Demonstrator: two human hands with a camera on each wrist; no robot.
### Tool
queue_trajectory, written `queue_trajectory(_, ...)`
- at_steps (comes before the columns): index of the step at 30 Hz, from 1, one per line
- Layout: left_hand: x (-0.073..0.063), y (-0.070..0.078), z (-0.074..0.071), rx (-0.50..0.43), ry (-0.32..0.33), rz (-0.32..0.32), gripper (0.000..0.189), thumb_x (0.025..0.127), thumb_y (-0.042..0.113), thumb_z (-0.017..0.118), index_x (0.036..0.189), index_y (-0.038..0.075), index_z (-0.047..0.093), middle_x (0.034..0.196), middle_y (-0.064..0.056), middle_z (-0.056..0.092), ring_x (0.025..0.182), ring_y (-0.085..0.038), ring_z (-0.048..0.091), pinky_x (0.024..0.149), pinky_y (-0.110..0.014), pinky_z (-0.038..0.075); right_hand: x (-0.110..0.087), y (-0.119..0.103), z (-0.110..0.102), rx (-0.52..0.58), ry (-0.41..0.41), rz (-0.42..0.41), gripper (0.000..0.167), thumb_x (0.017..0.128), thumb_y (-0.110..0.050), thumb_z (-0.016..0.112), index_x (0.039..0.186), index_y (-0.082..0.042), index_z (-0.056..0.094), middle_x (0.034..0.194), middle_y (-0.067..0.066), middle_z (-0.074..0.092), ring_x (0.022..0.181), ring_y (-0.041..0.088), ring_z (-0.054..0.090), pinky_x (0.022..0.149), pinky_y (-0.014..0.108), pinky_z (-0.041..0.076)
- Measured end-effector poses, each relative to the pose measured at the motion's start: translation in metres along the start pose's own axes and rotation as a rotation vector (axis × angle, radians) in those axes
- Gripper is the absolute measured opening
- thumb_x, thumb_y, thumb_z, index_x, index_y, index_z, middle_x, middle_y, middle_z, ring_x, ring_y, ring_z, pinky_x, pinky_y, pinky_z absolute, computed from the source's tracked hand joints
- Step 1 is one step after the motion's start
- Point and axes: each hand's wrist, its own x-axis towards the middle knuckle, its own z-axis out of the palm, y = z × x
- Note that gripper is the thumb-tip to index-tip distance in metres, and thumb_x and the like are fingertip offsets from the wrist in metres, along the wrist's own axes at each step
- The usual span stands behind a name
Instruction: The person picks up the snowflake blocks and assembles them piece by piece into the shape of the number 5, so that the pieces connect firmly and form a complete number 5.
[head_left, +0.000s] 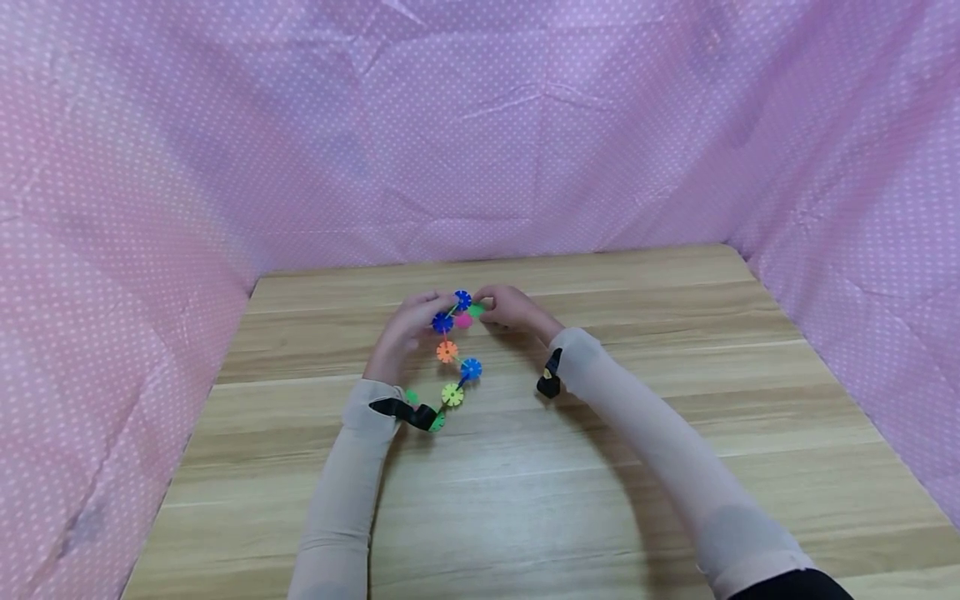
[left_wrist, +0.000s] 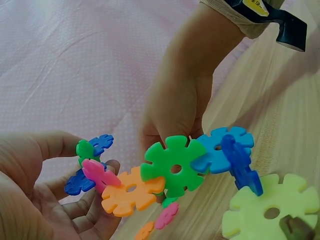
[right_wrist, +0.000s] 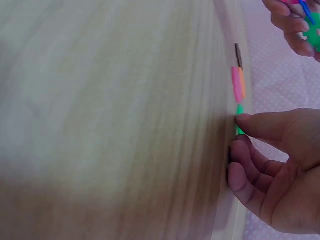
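Note:
In the left wrist view my left hand (left_wrist: 35, 185) holds one end of a chain of slotted plastic snowflake discs, with small blue, green and pink pieces between thumb and fingers. From there the chain runs through an orange disc (left_wrist: 125, 197), a green disc (left_wrist: 172, 184), blue ones and a pale yellow disc (left_wrist: 250, 210), hanging toward my left wrist in the head view. My right hand (right_wrist: 272, 172) is low at the tabletop, pinching a separate green disc (right_wrist: 240, 112) between thumb and fingertip. Just past it lie a pink disc (right_wrist: 236, 85) and an orange disc (right_wrist: 243, 84).
A wood-grain table (head_left: 525, 500) lies under both arms. Pink dotted cloth (head_left: 480, 125) hangs behind it and along both sides. Black straps with small cameras circle both wrists, and the left strap (head_left: 405, 412) overlaps the chain's near end in the head view.

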Motion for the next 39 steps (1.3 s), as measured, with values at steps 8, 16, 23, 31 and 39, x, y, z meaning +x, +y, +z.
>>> queue_trajectory(8,0.000,-0.001,0.000,-0.004,0.000,0.004,0.030,0.103,0.034,0.061,0.122,0.010,0.064,0.104,-0.003,0.061,0.077,-0.008,0.058,0.102,-0.042,0.051,-0.005,0.002,-0.001,0.033,0.031,0.019,0.022,0.093,-0.005,0.068,0.114,-0.003,0.064,0.099,0.011,0.063,0.077,0.017,0.056,0.065,0.025,0.050)
queue_trajectory(16,0.002,-0.001,-0.002,0.009,0.023,-0.007,0.027,0.102,0.036,0.062,0.116,0.012,0.066,0.110,-0.005,0.064,0.086,-0.011,0.059,0.104,-0.043,0.048,-0.005,0.002,-0.003,0.064,0.010,0.025,0.033,0.092,-0.002,0.066,0.124,-0.005,0.064,0.100,0.012,0.064,0.074,0.017,0.057,0.064,0.026,0.050)
queue_trajectory(23,0.003,-0.002,-0.002,-0.004,0.000,-0.008,0.038,0.102,0.033,0.062,0.131,0.008,0.063,0.117,-0.005,0.062,0.095,-0.014,0.058,0.111,-0.048,0.048,-0.003,0.000,-0.006,0.041,-0.011,0.048,0.027,0.083,-0.003,0.076,0.107,-0.004,0.065,0.101,0.010,0.062,0.086,0.021,0.057,0.073,0.028,0.051)
queue_trajectory(31,0.006,-0.001,-0.002,0.028,-0.006,-0.002,0.034,0.102,0.035,0.063,0.125,0.010,0.065,0.113,-0.004,0.063,0.088,-0.011,0.058,0.104,-0.044,0.049,-0.002,-0.001,-0.008,0.010,-0.030,0.046,0.024,0.081,-0.007,0.078,0.100,-0.003,0.064,0.093,0.006,0.059,0.086,0.020,0.054,0.075,0.029,0.048)
queue_trajectory(39,0.011,0.000,-0.005,0.054,-0.021,0.022,0.036,0.103,0.035,0.061,0.128,0.010,0.064,0.118,-0.012,0.063,0.076,-0.007,0.058,0.099,-0.044,0.052,0.001,0.014,-0.014,0.066,-0.067,-0.090,0.029,0.087,-0.009,0.079,0.114,-0.007,0.069,0.090,0.004,0.056,0.082,0.019,0.048,0.072,0.028,0.044)
